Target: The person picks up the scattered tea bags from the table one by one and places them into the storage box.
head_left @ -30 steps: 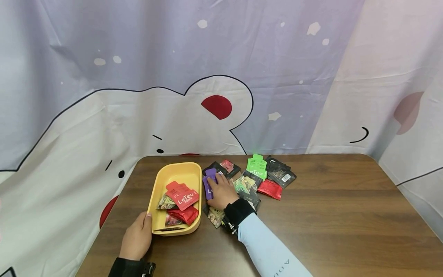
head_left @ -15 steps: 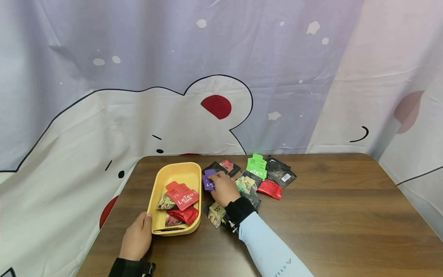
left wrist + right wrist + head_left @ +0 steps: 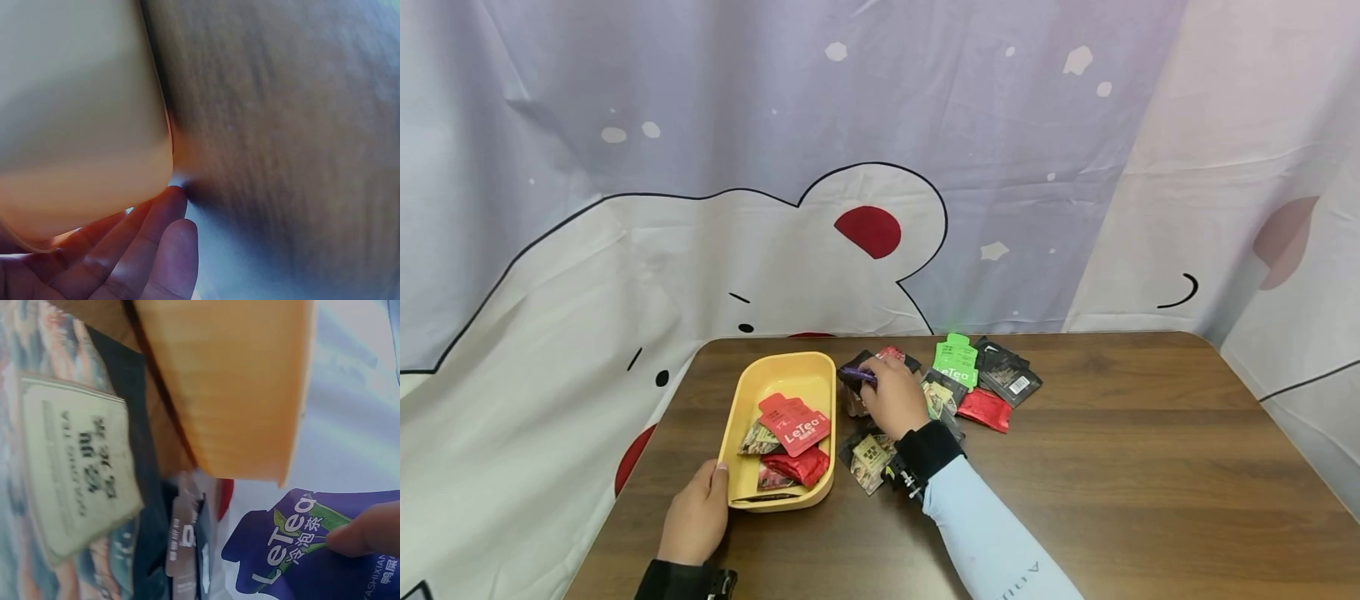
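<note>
My right hand [image 3: 895, 396] pinches a purple LeTea tea sachet [image 3: 859, 375], seen nearly edge-on in the head view. The right wrist view shows the printed front of this tea sachet [image 3: 294, 540], a fingertip lying across it. Beneath that hand are dark tea sachets, one with a cream Oolong Tea label [image 3: 81, 462]. My left hand [image 3: 695, 512] holds the yellow plastic tub [image 3: 829, 367] at its near left side, thumb at the rim. In the left wrist view, fingers [image 3: 175, 256] lie along the tub's outer wall [image 3: 87, 125]. Inside the tub lie a red LeTea sachet [image 3: 795, 425] and several other packets.
Right of the tub, sachets are spread over the brown wooden table [image 3: 1112, 467]: a green LeTea one [image 3: 957, 360], a shiny red packet [image 3: 985, 410] and black ones [image 3: 1013, 382]. A printed curtain [image 3: 1015, 167] hangs behind the table's far edge.
My right hand has gone from spread fingers over the purple sachet to pinching it, and the sachet has tipped up edge-on. The left hand and tub stay put.
</note>
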Tool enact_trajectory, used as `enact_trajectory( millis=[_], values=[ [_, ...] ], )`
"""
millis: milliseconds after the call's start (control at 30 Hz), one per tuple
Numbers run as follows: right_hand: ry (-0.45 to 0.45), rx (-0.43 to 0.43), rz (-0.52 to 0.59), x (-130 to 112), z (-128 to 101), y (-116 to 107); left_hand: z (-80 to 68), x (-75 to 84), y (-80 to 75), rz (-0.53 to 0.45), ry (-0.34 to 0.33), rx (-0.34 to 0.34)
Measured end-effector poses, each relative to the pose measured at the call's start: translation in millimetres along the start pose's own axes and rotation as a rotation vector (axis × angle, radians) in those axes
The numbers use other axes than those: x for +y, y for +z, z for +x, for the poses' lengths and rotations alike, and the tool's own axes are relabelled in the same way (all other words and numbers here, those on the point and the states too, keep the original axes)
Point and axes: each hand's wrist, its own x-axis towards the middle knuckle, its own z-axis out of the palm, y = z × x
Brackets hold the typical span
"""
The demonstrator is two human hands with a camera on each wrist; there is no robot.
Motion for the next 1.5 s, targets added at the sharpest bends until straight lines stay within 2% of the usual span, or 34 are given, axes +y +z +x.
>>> enact_trajectory(
  millis=[300, 600, 733, 933, 1333, 1500],
  values=[
    [0.014, 0.045, 0.047, -4, 2, -10, -0.6, 2.7, -1.8, 0.004, -0.018, -0.019],
    [-0.040, 0.055, 0.073, -21, -3, -14, 0.1, 2.6, -0.5, 0.004, -0.013, -0.021],
    [-0.099, 0.019, 0.099, -36, -7, -10, 1.0, 3.1, -0.2, 0.005, -0.016, -0.024],
    [-0.196, -0.062, 0.075, -60, -20, 1, 1.2, 2.4, -0.6, 0.007, -0.013, -0.031],
    [-0.427, -0.057, -0.030, -86, -43, 25, -0.5, 0.0, 0.0, 0.018, 0.012, -0.009],
    [-0.477, -0.069, -0.050, -94, -49, 31, -1.2, -1.0, -1.3, 0.028, 0.040, 0.010]
  ],
)
